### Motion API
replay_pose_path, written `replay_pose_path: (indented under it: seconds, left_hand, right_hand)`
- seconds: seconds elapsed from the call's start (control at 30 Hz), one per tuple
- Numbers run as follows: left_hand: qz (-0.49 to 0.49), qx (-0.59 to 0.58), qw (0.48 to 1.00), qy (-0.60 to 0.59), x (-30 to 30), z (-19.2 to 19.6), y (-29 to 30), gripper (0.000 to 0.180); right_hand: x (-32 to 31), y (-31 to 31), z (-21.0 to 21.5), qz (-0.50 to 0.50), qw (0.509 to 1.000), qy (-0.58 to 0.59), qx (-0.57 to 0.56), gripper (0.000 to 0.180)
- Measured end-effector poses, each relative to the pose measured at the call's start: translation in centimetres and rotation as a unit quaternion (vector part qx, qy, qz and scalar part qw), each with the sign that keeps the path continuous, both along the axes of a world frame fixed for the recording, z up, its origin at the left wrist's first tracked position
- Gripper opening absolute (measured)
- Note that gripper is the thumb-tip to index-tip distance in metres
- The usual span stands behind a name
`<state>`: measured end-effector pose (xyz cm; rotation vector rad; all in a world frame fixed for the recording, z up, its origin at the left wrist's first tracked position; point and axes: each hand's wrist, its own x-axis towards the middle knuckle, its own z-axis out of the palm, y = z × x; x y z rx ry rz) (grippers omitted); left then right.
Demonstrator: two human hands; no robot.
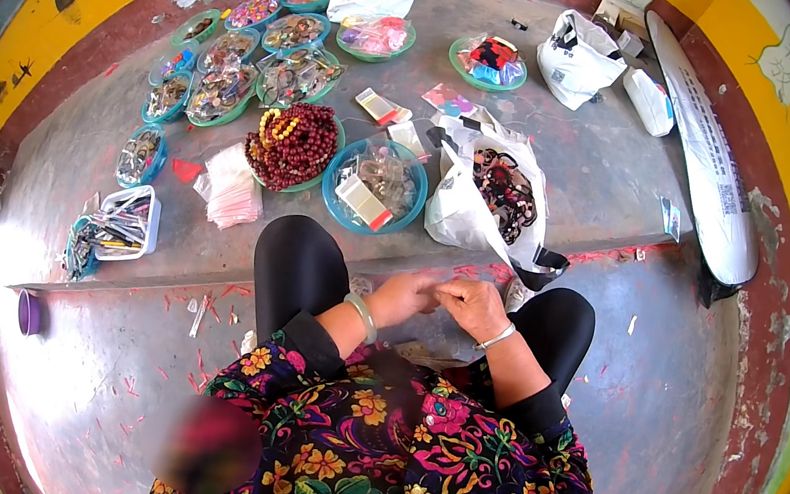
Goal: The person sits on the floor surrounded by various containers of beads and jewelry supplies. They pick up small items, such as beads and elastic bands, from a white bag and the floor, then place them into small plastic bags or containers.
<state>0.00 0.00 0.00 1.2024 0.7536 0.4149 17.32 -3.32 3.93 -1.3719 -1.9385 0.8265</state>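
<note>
My left hand [405, 299], with a pale green bangle on its wrist, meets my right hand [473, 309] between my knees. On the right wrist is a silvery bangle. Fingertips of both hands are pinched together, touching; whatever lies between them is hidden or too small to name. Just beyond the hands stands a blue basin [411, 221] of clear plastic packets, with a white and red-orange box [363, 202] on top. Right of it, an open white plastic bag [459, 200] holds dark beaded strings [504, 190]. Dark red bead strings [293, 147] fill a green basin to the left.
Several basins of packaged small goods [220, 91] crowd the raised floor's left side. A white tray of pens and tools [152, 233] sits near its edge. Clear packets [231, 189] lie beside the beads. Farther right are a white bag [578, 60] and a long wrapped board [702, 149].
</note>
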Motion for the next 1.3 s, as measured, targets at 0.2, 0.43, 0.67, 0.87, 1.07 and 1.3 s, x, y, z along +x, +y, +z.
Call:
replay_pose_path:
  seconds: [0.2,0.43,0.67,0.87,1.07,1.3]
  left_hand:
    - [0.024,0.017,0.999,0.013,-0.1,0.1,0.1,0.025]
    - [0.086,-0.069,0.990,-0.083,0.2,1.9,-0.1,0.027]
    - [0.104,0.049,0.991,0.063,-0.1,0.1,0.5,0.019]
    - [0.142,0.141,0.973,0.112,-0.1,0.8,0.3,0.016]
    - [0.198,0.089,0.974,0.068,-0.1,-0.5,0.7,0.018]
    - [0.274,-0.013,0.961,0.038,-0.5,-0.7,1.3,0.019]
  right_hand:
    - [-0.5,-0.2,0.5,-0.049,0.997,-0.001,0.058,0.010]
    - [-0.8,-0.3,1.2,-0.085,0.996,0.018,0.026,0.013]
    - [-2.2,-1.0,1.2,-0.016,0.981,-0.107,0.160,0.050]
    - [-3.1,-1.5,1.9,0.046,0.964,-0.197,0.173,0.063]
    - [-3.2,-1.0,2.1,0.034,0.952,-0.211,0.219,0.058]
    - [-0.4,3.6,6.1,-0.096,0.972,-0.042,0.212,0.026]
